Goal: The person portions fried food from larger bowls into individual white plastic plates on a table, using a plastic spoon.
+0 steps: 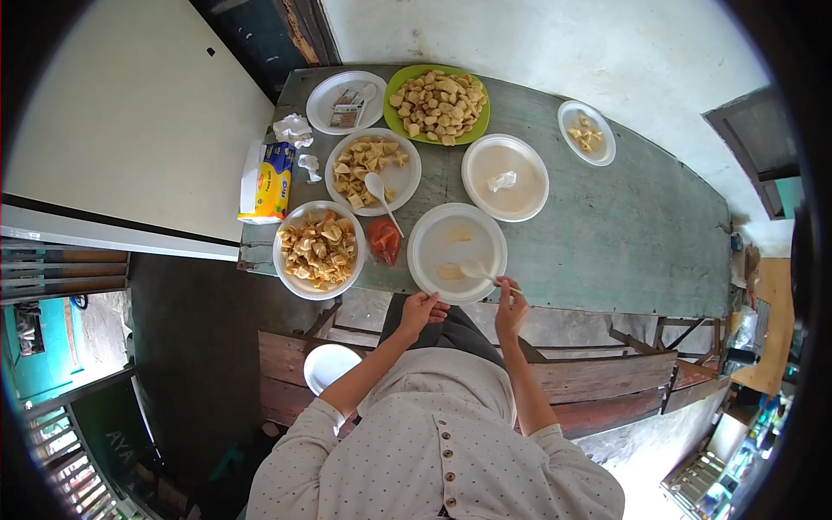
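Observation:
My right hand (511,314) is closed round the handle of a white plastic spoon (472,269). The spoon's bowl is over a white foam plate (485,234) with two smears of orange-brown sauce. At the plate's near rim, my left hand (422,314) has its thumb and curled fingers on the edge. Left of this plate lies a small tied bag of red sauce (383,241). Beyond the bag, another white spoon (376,185) rests on a plate of pale folded dumplings (351,165). A nearer plate is heaped with browner, sauce-coated dumplings (319,250).
A green plate (480,128) bears a pile of pale chunks. Around it are a foam plate with crumpled tissue (502,181), a plate with small packets (345,107) and a small plate of pieces (585,134). A tissue pack (270,184) stands left; a wooden bench (598,381) is below.

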### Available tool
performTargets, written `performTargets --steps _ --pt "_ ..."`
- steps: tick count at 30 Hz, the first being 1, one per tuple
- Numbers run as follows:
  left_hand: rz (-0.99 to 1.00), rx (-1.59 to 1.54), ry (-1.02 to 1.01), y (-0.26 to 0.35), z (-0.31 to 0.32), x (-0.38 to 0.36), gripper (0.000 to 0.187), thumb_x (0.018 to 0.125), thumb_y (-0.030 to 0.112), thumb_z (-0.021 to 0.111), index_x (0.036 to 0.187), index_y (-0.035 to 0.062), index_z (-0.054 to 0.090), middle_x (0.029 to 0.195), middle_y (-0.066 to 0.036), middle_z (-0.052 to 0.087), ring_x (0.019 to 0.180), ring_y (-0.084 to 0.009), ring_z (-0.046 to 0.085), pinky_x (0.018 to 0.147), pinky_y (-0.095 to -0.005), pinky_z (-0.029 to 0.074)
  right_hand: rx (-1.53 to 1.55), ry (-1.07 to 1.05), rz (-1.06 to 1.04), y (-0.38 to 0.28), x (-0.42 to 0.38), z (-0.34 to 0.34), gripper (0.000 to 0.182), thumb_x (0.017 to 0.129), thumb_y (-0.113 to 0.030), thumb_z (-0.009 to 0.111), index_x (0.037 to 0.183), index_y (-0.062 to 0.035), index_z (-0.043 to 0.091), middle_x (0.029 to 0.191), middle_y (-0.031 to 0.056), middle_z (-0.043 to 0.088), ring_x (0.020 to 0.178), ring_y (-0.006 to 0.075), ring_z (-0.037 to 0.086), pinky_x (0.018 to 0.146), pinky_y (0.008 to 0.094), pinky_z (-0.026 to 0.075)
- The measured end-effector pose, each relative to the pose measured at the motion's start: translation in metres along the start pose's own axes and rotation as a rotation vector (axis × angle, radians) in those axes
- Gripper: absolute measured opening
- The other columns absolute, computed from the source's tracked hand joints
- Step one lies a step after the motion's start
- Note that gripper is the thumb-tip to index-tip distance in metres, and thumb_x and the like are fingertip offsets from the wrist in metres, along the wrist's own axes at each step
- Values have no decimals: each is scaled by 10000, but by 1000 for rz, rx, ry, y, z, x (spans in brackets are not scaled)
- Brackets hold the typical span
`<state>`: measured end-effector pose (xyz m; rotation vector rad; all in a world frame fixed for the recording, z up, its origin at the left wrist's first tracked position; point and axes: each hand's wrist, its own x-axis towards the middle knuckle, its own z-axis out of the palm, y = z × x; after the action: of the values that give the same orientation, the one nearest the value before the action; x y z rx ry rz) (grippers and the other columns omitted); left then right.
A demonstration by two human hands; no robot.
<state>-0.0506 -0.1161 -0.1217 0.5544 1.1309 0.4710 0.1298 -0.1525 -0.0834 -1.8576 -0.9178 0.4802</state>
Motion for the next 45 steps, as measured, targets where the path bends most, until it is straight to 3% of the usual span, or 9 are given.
performTargets --steps 3,7,9,14,19,22,26,38,45 --pt "8 1 -2 1 0 -1 278 897 257 473 952 -9 533 858 -129 631 670 -160 611 609 -263 522 33 -194 -17 -1 -12 17 255 884 -177 488 861 42 618 778 90 642 751 134 590 668 249 435" --pt "2 15 2 2 1 -1 274 899 254 469 958 -6 535 861 -128 631 671 -154 611 610 -262 522 2 -193 15 8 -5 1 258 884 -168 488 839 51 617 780 104 643 737 143 595 645 256 438" --pt "-2 14 6 1 0 -1 272 899 253 470 958 -4 535 861 -127 631 671 -152 610 611 -260 522 -179 -92 -106 25 7 -14 198 853 -132 512 797 9 638 797 114 650 654 217 620 562 295 451" --pt "17 21 -4 2 1 -1 266 898 248 474 955 -4 538 856 -127 632 666 -149 610 609 -255 522 -215 -21 -209 11 33 -34 194 850 -123 514 805 22 633 765 124 644 614 228 613 540 300 440" --pt "25 8 -3 1 1 -1 271 899 248 473 944 -10 538 854 -127 632 665 -149 610 603 -253 520 -32 -130 -178 3 27 -18 199 861 -112 501 819 40 621 808 125 636 707 193 607 654 269 446" --pt "23 16 -2 3 1 -2 269 899 245 472 940 -13 537 851 -128 631 665 -152 611 605 -253 521 33 -308 -3 0 14 -7 230 887 -120 470 835 46 621 840 58 631 727 98 538 627 230 418" --pt "9 27 8 6 4 -4 267 898 244 471 937 -12 537 848 -128 631 660 -155 611 606 -251 520 112 -366 80 2 3 10 229 890 -121 464 848 42 618 838 23 628 707 83 521 621 210 401" --pt "21 17 -2 2 2 -1 271 902 244 463 951 -11 538 853 -130 631 663 -151 611 605 -252 521 -115 -248 -150 20 48 -31 171 851 -97 505 845 21 629 844 126 639 795 234 619 712 308 454" --pt "18 22 4 3 2 -3 280 902 243 465 963 -19 541 858 -130 629 661 -149 608 605 -252 521 290 -488 102 12 53 -5 245 884 -144 467 849 39 627 818 54 619 742 114 505 672 227 393"
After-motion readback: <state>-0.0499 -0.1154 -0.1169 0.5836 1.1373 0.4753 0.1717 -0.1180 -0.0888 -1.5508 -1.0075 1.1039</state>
